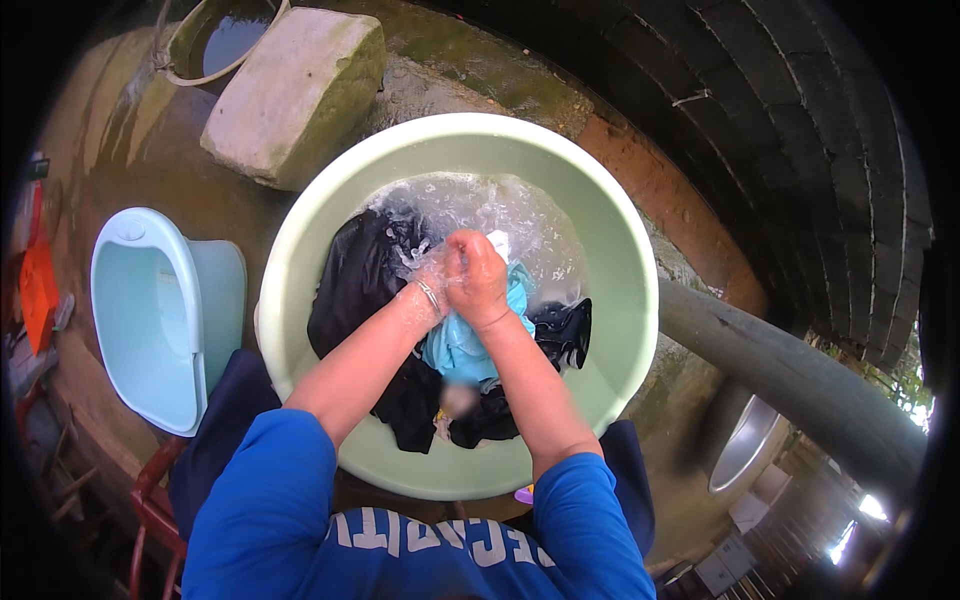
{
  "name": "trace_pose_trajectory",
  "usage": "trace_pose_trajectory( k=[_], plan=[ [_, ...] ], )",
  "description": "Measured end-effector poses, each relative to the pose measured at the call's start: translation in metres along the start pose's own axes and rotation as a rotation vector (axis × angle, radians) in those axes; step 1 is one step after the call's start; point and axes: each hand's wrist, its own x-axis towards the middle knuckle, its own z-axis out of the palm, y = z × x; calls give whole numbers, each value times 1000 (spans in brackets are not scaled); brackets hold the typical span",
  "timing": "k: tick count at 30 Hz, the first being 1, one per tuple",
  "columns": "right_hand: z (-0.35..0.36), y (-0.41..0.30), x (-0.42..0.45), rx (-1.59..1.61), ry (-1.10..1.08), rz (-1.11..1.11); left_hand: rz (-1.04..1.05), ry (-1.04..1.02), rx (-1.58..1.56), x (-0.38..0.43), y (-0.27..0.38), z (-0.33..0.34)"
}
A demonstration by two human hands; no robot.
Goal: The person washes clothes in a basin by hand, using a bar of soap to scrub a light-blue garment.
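Both of my hands are together over the middle of a large pale-green plastic basin [457, 481]. My right hand [476, 281] is clenched on a light-blue cloth [459, 346], which hangs below the wrists and shows beside the hand. Pressed against it is my left hand [435, 266], with a bangle at the wrist; splashing water and the right hand hide most of its fingers. A bit of white fabric [498, 244] shows just past the right hand. Wet black clothes [360, 277] lie to the left, and a dark garment with pale stripes [564, 330] to the right. Foamy water [517, 206] fills the far side.
On the left stands a light-blue plastic tub [146, 315], near a dark-red chair [154, 495]. Beyond the basin rim sits a stone block [300, 90], with a round water container [232, 45] behind it. A thick grey post [780, 367] and a metal basin [744, 444] are at right.
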Motion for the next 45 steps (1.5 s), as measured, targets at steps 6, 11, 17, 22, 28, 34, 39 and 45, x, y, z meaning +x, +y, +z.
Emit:
trace_pose_trajectory(
  k=[6,11,17,22,28,34,39,45],
  plan=[
    [-45,88,-4,-325,33,597,-426,-27,-593,13,29,4],
    [-69,106,-31,-554,122,689,-88,404,170,53,27,-67],
    [-13,60,-19,-335,-548,454,-74,-117,633,24,5,-41],
    [-79,130,-28,62,228,832,-255,154,-395,33,28,-35],
    [-9,82,-26,48,181,631,-271,88,-407,31,32,-20],
    [3,-47,6,22,-318,-106,-309,120,-329,-9,62,-11],
    [-19,72,18,-370,-67,594,-621,-29,-330,6,19,20],
    [6,-10,3,-180,2,64,-448,-11,-415,17,8,-34]
  ],
)
